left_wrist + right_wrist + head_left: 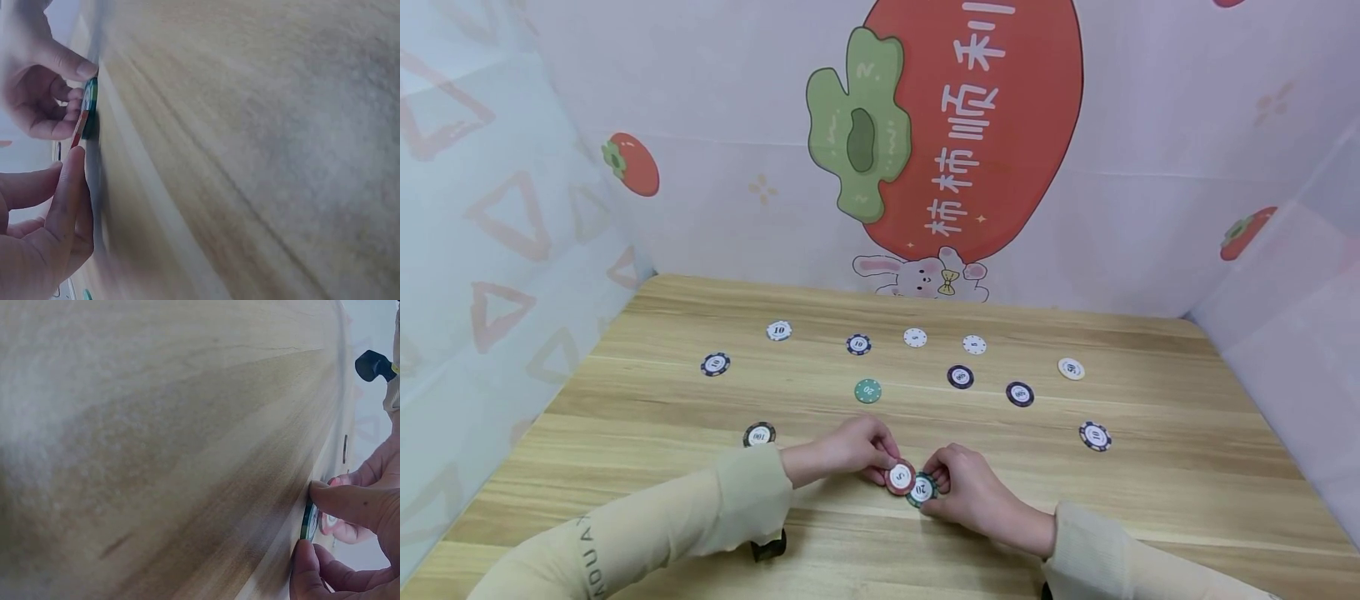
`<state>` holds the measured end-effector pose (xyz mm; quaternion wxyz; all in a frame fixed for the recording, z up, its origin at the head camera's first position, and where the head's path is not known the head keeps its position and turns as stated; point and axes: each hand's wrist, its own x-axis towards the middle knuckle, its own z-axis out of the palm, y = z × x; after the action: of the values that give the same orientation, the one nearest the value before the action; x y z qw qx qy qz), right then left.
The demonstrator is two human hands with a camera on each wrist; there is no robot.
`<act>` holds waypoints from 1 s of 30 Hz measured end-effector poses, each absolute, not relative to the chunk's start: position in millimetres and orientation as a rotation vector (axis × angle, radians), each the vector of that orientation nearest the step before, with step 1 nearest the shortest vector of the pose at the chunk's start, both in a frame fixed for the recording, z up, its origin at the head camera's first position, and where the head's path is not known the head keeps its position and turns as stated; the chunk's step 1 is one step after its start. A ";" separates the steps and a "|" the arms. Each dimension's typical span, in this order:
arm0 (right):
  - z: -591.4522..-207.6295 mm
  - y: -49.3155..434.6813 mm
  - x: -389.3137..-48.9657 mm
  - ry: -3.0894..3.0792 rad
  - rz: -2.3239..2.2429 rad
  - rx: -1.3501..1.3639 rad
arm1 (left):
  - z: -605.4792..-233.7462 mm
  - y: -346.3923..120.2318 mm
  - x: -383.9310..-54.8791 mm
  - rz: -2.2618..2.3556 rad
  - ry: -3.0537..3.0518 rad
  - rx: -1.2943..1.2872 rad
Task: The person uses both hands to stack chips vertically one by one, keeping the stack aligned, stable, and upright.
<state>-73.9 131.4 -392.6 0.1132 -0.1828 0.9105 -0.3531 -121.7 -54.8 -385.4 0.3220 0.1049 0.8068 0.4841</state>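
Note:
Near the front middle of the table [850, 550], my left hand [857, 446] pinches a red poker chip [900, 477] marked 5 at its left edge. Just right of it, my right hand [972, 490] holds a dark green poker chip [922, 492] marked 20 between thumb and fingers. The red chip's right edge overlaps the green one. In the left wrist view, the red chip [79, 128] leans at a slant against the green chip [92, 106], which is close to the tabletop. The right wrist view has my right thumb and a finger on opposite edges of the green chip [309, 519].
Loose chips lie flat beyond my hands: a light green 20 chip [868, 391], two purple 500 chips [960, 377], white chips [915, 337] and several 10 chips [858, 344]. A black 100 chip [760, 434] lies beside my left sleeve. Printed cloth [737, 217] walls the table's back and sides.

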 end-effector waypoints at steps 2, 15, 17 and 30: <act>-392.2 130.9 -73.2 2.673 -1.038 -0.538 | -386.0 -53.3 -120.2 1.276 2.126 0.277; -392.9 131.3 -73.1 2.677 -1.033 -0.550 | -389.0 -43.5 -111.6 1.269 2.226 0.331; -393.4 131.0 -72.8 2.685 -1.035 -0.556 | -388.9 -42.3 -110.1 1.271 2.241 0.340; -394.6 131.7 -72.8 2.706 -1.024 -0.563 | -388.9 -36.3 -104.9 1.268 2.295 0.378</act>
<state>-72.8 131.7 -394.6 0.0968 -0.1901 0.9137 -0.3458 -104.9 -36.3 -388.9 0.2437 0.1385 0.8402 0.4642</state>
